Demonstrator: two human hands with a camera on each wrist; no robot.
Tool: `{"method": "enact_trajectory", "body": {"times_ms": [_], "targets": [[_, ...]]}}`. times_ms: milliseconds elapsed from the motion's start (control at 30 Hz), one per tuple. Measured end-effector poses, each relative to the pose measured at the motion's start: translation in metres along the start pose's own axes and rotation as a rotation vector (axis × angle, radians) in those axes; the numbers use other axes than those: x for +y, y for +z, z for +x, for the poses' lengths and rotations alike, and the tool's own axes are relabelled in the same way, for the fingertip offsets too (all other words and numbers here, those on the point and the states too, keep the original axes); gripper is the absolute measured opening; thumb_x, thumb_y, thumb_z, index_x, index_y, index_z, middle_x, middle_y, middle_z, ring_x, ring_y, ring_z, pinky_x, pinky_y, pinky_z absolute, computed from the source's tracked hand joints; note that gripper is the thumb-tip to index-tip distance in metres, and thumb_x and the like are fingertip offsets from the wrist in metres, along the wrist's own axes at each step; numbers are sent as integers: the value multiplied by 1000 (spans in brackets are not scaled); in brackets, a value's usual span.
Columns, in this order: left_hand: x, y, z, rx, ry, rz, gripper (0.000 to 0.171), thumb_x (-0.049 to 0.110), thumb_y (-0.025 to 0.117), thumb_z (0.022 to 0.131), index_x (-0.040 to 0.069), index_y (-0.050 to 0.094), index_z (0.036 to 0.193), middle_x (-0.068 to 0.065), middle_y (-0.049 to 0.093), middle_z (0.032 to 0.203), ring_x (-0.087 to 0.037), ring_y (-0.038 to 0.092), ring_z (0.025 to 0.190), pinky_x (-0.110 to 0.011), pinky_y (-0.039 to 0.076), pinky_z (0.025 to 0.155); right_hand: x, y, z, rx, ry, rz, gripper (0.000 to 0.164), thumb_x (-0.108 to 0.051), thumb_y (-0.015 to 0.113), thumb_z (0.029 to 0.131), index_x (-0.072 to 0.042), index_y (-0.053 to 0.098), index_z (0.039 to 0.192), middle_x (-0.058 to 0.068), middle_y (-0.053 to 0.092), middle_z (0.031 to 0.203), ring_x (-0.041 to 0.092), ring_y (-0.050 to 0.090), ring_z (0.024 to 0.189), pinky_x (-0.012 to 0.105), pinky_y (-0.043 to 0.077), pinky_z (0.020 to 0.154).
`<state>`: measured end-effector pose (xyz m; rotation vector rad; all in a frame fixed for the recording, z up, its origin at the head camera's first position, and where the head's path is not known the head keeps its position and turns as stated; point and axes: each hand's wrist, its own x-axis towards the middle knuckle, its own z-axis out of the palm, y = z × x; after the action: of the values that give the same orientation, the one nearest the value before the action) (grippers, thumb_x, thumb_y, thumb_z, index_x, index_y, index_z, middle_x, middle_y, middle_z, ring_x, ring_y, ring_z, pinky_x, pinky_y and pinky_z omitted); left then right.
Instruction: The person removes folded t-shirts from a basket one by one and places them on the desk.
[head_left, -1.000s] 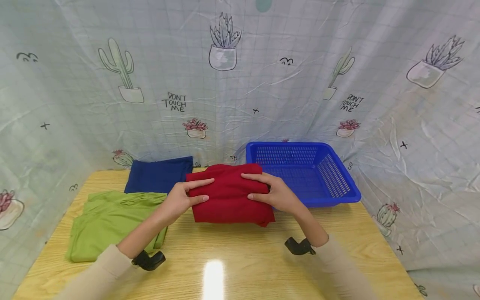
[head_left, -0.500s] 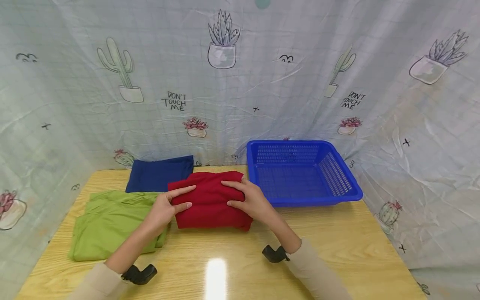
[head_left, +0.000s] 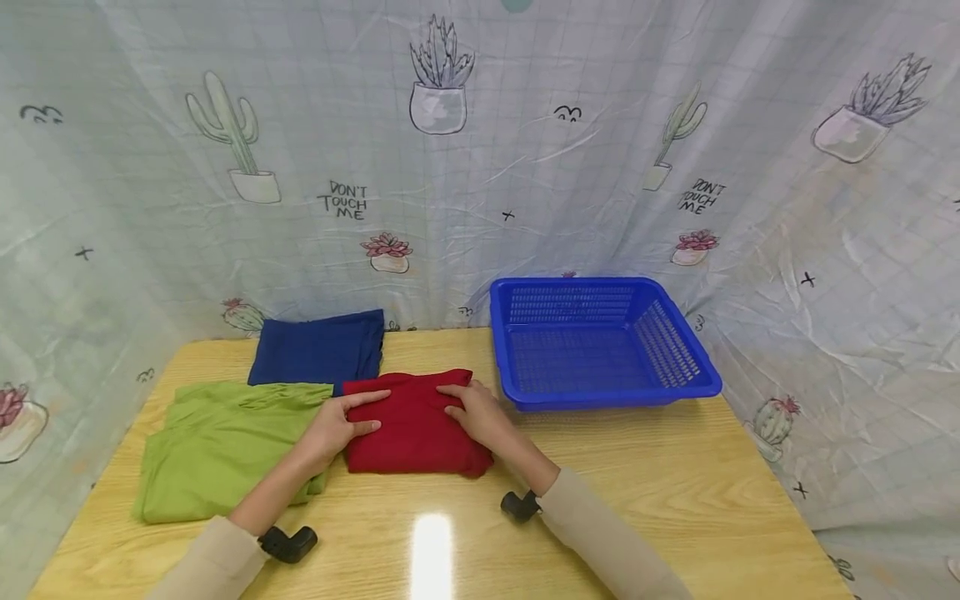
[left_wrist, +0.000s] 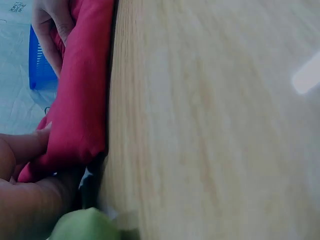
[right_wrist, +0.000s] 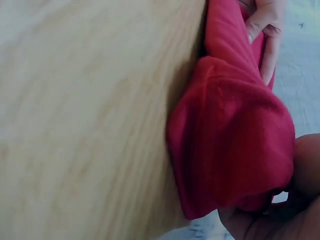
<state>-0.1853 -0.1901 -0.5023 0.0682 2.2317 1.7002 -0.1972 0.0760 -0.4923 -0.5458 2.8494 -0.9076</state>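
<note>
A folded red cloth [head_left: 408, 437] lies low over the middle of the table, its stitched edge showing in the right wrist view. My left hand [head_left: 330, 428] grips its left end, thumb and forefinger on top and other fingers tucked under, as the left wrist view shows. My right hand [head_left: 483, 417] holds the right end in the same way, its lower fingers partly hidden by the fabric. Left of the red cloth is a folded green cloth [head_left: 225, 450], close beside my left hand. A folded navy cloth [head_left: 311, 350] lies behind, its front corner overlapped by the red one.
A blue plastic basket [head_left: 600, 398] with slotted walls stands at the back right, nothing inside it. The wooden table [head_left: 637, 492] meets a cactus-printed curtain [head_left: 465, 183] at its back and sides. Light glares off the tabletop near the front.
Both hands have carried the red cloth leftward from in front of the basket and lowered it toward the table beside the green cloth. The basket, green and navy cloths stay put.
</note>
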Motion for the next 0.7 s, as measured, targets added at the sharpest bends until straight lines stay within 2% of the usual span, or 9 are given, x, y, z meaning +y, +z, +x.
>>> {"method": "enact_trajectory", "body": {"times_ms": [100,200,333,400,467,500,600,700], "targets": [[3,0,3,-11,10,22,55,3,73,92,13,60,144,-22,32,160,-29,66,109,-31,58,76,5,-3,1,28,2,42,41,-8,69,97,-9,66,138,17,64,128,30,55,122,43,48,99],[6,1,5,-15,13,44,54,6,76,91,13,62,143,-22,30,161,-32,56,120,-28,56,74,10,-5,3,60,16,60,40,-7,69,97,-9,66,136,17,63,122,29,56,113,39,50,92],[8,0,8,-18,22,74,53,7,78,89,11,64,140,-23,33,160,-33,44,123,-24,50,68,14,-4,4,78,26,77,40,-6,68,97,-8,66,137,17,62,114,27,55,103,35,49,87],[8,-1,9,-36,36,84,53,7,78,90,9,63,141,-24,33,159,-37,43,122,-24,48,67,15,-3,4,83,20,75,39,-5,68,96,-7,67,136,18,62,111,27,55,101,35,48,86],[8,-2,9,-42,31,74,53,7,78,89,10,63,140,-24,32,160,-34,44,121,-24,50,69,16,-3,4,85,17,72,39,-4,69,96,-6,67,135,18,62,110,27,54,100,35,48,85],[8,-3,9,-49,22,60,53,8,78,89,10,64,140,-24,32,160,-33,48,119,-24,51,69,16,-2,5,83,17,68,39,-4,69,96,-6,67,135,18,62,109,26,54,99,35,48,85],[5,-4,9,-84,-13,-2,55,8,79,89,10,62,142,-23,33,159,-26,62,100,-25,54,69,17,-2,6,71,17,68,39,-3,69,96,-5,67,134,18,62,109,26,54,98,34,47,84],[1,-5,8,-94,-41,-75,56,7,78,89,8,61,142,-18,47,145,-21,67,75,-25,55,67,17,-3,6,54,13,65,39,-2,68,96,-5,67,134,18,62,109,24,53,95,32,46,81]]}}
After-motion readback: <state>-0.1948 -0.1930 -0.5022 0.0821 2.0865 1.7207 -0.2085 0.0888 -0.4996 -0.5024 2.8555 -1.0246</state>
